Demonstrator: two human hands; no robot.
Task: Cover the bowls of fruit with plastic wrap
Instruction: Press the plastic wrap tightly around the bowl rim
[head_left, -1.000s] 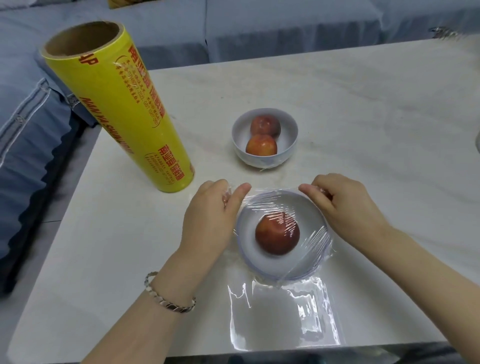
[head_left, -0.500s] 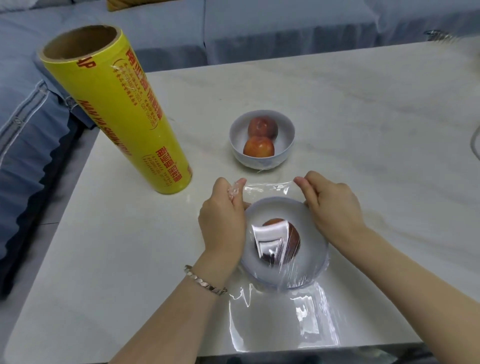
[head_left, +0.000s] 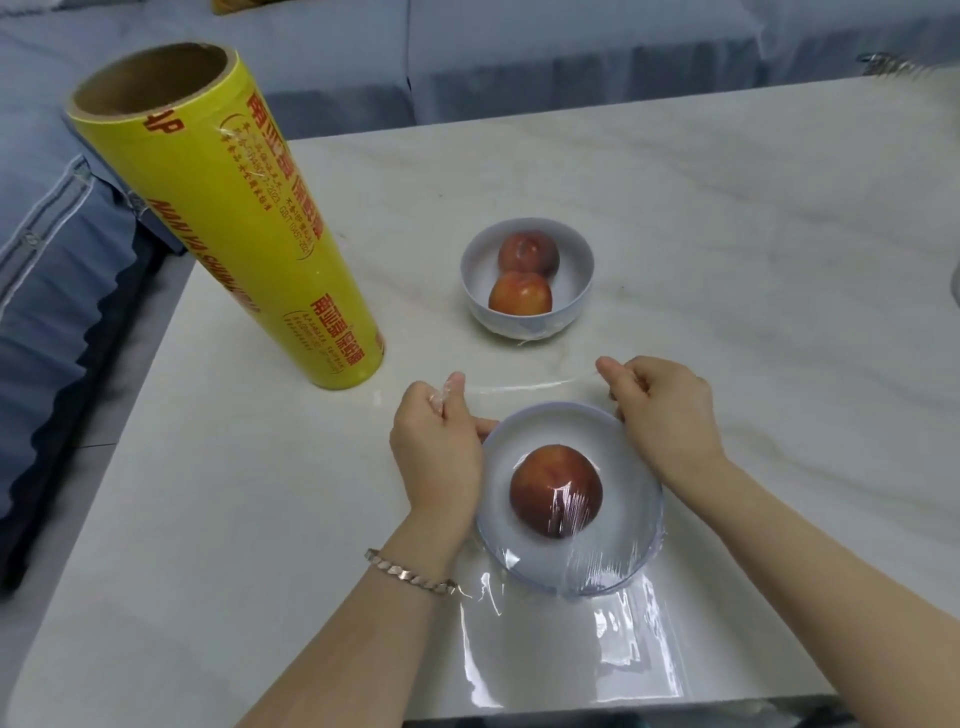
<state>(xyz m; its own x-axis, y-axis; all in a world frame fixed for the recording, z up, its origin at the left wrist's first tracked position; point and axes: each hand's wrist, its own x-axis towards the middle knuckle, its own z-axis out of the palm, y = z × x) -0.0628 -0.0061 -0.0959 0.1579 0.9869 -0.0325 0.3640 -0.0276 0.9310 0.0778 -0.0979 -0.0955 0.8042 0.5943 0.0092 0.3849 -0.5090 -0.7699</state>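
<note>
Two bowls, three fruits, one roll.

On the table, the roll of wrap stands by the left edge. The far bowl sits mid-table, right of the roll, with two fruits in it, one behind the other. The near bowl, one fruit inside, sits towards the near edge under a sheet of wrap that reaches that edge, between the left hand and the right hand.

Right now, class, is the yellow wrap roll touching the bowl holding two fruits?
Apart. The head view shows bare tabletop between the yellow roll and that bowl.
</note>
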